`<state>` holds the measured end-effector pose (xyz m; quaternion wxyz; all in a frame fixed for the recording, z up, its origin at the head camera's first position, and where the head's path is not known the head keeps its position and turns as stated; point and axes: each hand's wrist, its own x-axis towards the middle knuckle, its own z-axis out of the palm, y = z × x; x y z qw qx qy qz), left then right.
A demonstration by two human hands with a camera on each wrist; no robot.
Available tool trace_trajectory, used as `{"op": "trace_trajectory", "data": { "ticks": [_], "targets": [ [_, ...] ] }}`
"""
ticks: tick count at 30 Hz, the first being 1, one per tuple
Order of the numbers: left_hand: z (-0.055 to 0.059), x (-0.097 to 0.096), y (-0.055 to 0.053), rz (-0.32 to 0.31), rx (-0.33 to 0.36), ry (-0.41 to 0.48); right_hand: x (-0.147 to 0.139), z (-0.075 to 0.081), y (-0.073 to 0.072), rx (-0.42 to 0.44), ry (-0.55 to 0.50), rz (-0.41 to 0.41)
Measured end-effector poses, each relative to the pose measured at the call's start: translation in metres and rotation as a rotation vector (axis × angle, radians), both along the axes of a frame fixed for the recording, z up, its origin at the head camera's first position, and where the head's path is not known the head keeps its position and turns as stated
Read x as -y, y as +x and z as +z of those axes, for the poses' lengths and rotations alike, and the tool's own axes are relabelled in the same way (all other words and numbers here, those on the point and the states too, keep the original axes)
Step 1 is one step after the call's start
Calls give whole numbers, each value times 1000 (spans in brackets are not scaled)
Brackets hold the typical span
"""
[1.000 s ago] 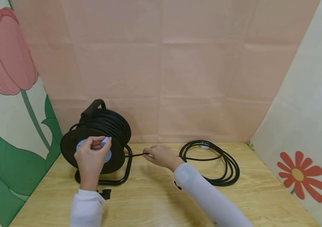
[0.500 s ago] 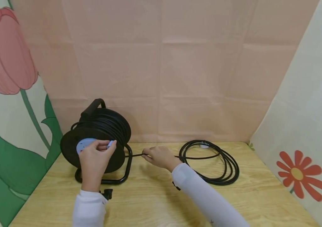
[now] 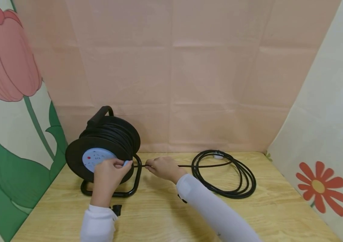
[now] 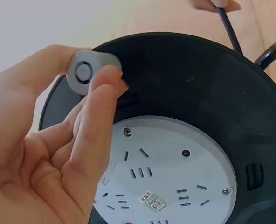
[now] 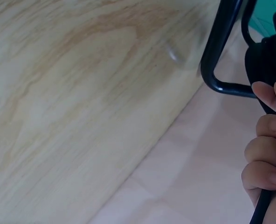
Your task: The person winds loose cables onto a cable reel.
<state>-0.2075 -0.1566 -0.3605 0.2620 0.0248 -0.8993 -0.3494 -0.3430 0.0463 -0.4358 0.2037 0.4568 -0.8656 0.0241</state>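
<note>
A black cable reel [image 3: 76, 158] stands on the left of the table, wound with black cable. Its face carries a pale blue socket panel [image 3: 94, 157] and a small blue-grey knob [image 4: 84, 71]. My left hand [image 3: 111, 174] pinches that knob between thumb and fingers, at the lower right of the reel's face in the head view. Just right of the reel's frame, my right hand [image 3: 164, 168] grips the black cable [image 3: 186, 166] with curled fingers. From there the cable runs right into a loose coil [image 3: 239, 194] lying on the table.
The reel has a black tube frame [image 3: 137, 181] and a top handle [image 3: 97, 116]. A white piece [image 3: 218, 155] sits at the back of the coil. Behind the wooden table [image 3: 171, 218] hangs a pink sheet [image 3: 171, 84]; flower-printed panels flank both sides.
My left hand has carried the knob down and to the right round the reel's face, uncovering more of the panel. My right hand has shifted left along with the cable, closer to the frame.
</note>
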Motion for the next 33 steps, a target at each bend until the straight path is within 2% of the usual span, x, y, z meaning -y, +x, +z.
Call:
{"op": "trace_trajectory", "data": {
  "ticks": [6,12,15,24,28,33],
  "targets": [
    [-2,2,0,-57,69,-16,7,-5,0,-1,15,-24],
    [-6,5,0,-102,226,44,17,-7,3,-8,52,-15],
    [-7,7,-1,-120,280,50,21,-6,4,-9,74,-16],
    [-15,14,-5,-159,373,52,29,-12,-1,-80,93,-56],
    [-18,15,-5,-161,408,66,34,-16,-1,-46,123,-103],
    [-20,15,-5,-164,428,72,38,-13,1,12,174,-141]
  ]
}}
